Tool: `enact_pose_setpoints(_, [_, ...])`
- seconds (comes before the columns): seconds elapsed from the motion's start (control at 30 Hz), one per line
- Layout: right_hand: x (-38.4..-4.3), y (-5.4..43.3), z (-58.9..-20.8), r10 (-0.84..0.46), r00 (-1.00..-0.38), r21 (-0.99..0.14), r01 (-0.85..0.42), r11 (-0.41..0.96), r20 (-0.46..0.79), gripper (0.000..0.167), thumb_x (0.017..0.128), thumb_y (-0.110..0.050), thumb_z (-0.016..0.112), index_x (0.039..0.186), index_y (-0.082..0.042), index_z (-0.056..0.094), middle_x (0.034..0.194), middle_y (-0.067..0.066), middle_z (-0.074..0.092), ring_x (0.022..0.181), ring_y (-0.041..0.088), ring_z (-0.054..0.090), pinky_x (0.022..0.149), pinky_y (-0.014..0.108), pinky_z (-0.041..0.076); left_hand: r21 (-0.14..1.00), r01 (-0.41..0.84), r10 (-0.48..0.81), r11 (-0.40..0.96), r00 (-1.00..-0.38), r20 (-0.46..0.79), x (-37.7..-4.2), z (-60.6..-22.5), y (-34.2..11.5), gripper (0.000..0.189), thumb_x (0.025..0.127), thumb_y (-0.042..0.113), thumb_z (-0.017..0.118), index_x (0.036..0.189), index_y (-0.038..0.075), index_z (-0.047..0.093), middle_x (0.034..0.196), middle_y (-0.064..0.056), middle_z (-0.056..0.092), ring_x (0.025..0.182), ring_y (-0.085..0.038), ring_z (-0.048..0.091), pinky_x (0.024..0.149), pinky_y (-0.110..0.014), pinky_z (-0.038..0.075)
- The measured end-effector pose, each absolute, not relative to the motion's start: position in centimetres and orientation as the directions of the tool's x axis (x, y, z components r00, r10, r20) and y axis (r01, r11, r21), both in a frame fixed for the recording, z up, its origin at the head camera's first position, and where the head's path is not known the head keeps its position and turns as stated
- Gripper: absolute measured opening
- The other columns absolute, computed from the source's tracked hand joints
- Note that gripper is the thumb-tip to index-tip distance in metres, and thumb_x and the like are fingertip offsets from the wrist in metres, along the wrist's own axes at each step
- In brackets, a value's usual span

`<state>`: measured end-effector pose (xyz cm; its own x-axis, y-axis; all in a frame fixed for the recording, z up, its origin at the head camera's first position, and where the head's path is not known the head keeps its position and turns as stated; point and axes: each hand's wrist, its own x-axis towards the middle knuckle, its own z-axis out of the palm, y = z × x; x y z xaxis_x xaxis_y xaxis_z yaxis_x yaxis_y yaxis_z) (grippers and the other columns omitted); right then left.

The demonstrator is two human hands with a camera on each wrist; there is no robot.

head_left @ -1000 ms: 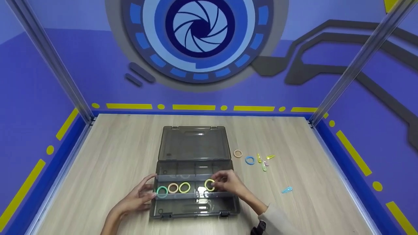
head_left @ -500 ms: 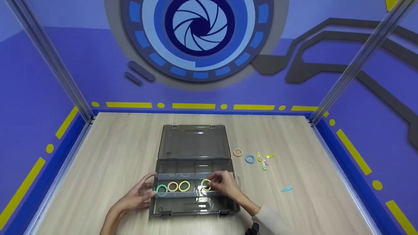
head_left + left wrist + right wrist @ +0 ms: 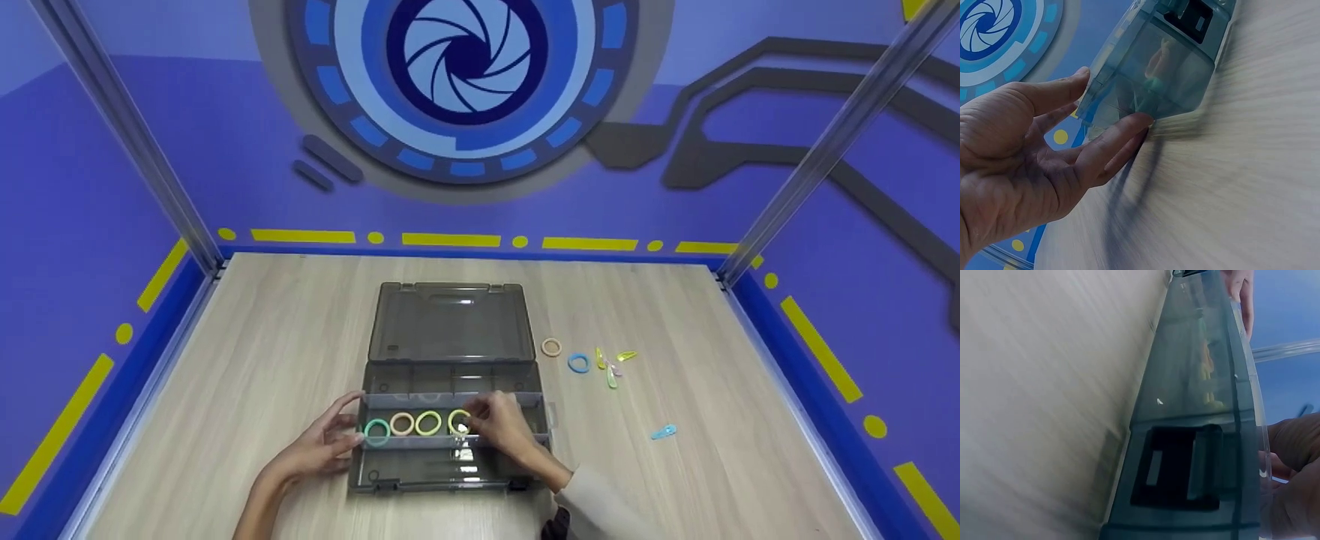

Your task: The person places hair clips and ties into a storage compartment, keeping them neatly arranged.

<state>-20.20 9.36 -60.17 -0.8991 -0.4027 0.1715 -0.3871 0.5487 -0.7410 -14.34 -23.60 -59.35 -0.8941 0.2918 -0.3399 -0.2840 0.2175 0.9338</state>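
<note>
A smoky see-through organizer box (image 3: 416,480) lies with its lid (image 3: 454,322) raised on the table. Green (image 3: 377,432), peach (image 3: 402,424) and yellow (image 3: 428,423) hair ties stand in a row in its middle compartment. My right hand (image 3: 504,426) reaches into that compartment and pinches another yellow hair tie (image 3: 457,421), just right of the row. In the right wrist view the box's front wall hides most of this hand. My left hand (image 3: 322,442) rests against the box's left side, fingers spread and fairly straight. The left wrist view has its fingertips (image 3: 1141,119) touching the side wall.
Right of the box lie a peach hair tie (image 3: 551,347) and a blue hair tie (image 3: 578,363). Several small snap hair clips (image 3: 611,379) are beside them, with a light-blue clip (image 3: 664,432) nearer the front. Blue printed walls (image 3: 465,214) surround the table.
My right hand has moved left within the middle compartment, bringing its yellow hair tie closer to the row. My left hand stays at the box's side. The head view has shifted slightly.
</note>
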Motion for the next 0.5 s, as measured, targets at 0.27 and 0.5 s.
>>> enact_pose_setpoints(0.27, [-20.57, 9.43, -60.4, -0.428, -0.888, -0.731, -0.402, 0.552, 0.165, 0.011, 0.076, 0.008, 0.076, 0.087, 0.008, 0.076, 0.075, 0.015, 0.075, 0.067, 0.022, 0.072, 0.059, 0.022, 0.056, 0.934, -0.298, 0.301, 0.195, -0.889, -0.347, -14.44, -59.29, -23.51, 0.084, 0.099, 0.025, 0.068, 0.164, 0.016, 0.016, 0.15, -0.035, 0.032, 0.118, -0.029, 0.061, 0.095, -0.052, 0.058])
enact_pose_setpoints(0.5, [-20.73, 9.6, -60.32, -0.506, -0.859, -0.841, -0.33, 0.429, 0.079, 0.015, 0.082, 0.006, 0.077, 0.097, 0.011, 0.076, 0.089, 0.023, 0.077, 0.079, 0.032, 0.076, 0.067, 0.02, 0.058, 0.94, -0.286, 0.327, 0.185, -0.885, -0.333, -14.35, -59.22, -23.89, 0.083, 0.101, 0.026, 0.066, 0.164, 0.015, 0.014, 0.149, -0.037, 0.032, 0.121, -0.03, 0.059, 0.097, -0.053, 0.057])
